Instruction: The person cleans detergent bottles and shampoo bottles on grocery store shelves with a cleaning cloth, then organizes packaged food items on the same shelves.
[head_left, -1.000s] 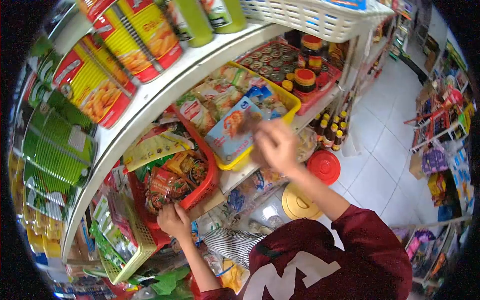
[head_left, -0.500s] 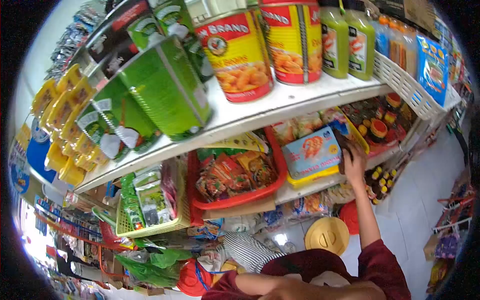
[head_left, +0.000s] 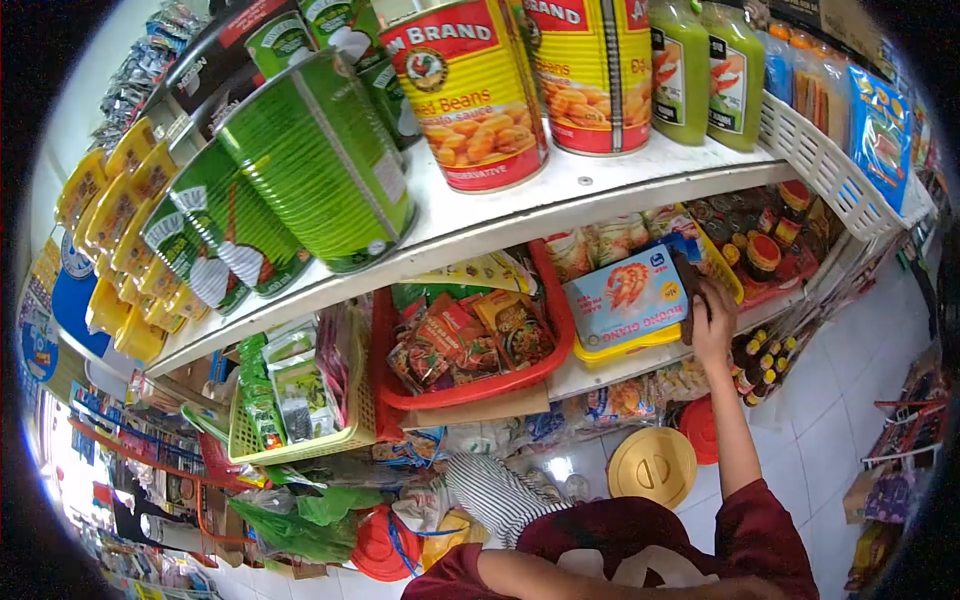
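Note:
My right hand (head_left: 712, 318) reaches to the lower shelf, its fingers wrapped round the edge of a dark brown object (head_left: 686, 290) that I cannot make out fully. That object stands against the right side of a light blue box (head_left: 628, 297) with a red prawn picture. The box rests over a yellow basket (head_left: 640, 347) with packets behind it. To its left is a red basket (head_left: 470, 398) of spice packets. My left forearm crosses the bottom of the view, and my left hand is not visible.
Green cans (head_left: 315, 160), baked bean cans (head_left: 465, 95) and green bottles (head_left: 735, 75) stand on the upper white shelf (head_left: 480, 240). A pale green basket (head_left: 300, 450) sits at the lower left. Below are a gold lid (head_left: 652, 468) and red lids (head_left: 385, 543).
The view has shifted slightly, so the upper cans look larger and sharper. My right hand stays at the dark object beside the blue box.

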